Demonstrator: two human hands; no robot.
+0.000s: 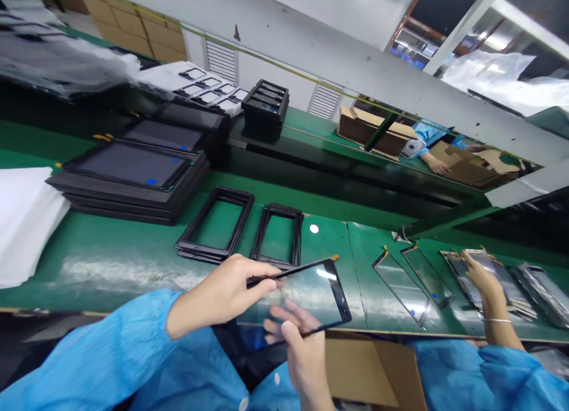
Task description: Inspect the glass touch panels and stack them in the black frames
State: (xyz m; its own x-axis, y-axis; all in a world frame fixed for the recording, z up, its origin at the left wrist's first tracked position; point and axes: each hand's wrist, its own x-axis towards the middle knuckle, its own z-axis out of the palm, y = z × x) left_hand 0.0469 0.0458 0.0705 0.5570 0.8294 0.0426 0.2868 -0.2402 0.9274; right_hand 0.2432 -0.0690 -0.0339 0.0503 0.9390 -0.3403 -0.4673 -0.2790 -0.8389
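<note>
Both my hands hold a clear glass panel with a black border (317, 289) just above the near edge of the green belt (111, 254). My left hand (226, 292) pinches its far left edge, fingers closed. My right hand (297, 340) supports it from below, thumb on the near edge and fingers showing through the glass. Two empty black frames (216, 224) (278, 233) lie on the belt just beyond the panel.
Stacked black trays with screens (128, 174) sit at left beside white foam sheets (22, 221). Glass panels (402, 286) lie to the right, where a co-worker's hand (482, 277) touches another stack. An open cardboard box (368, 369) stands below the belt edge.
</note>
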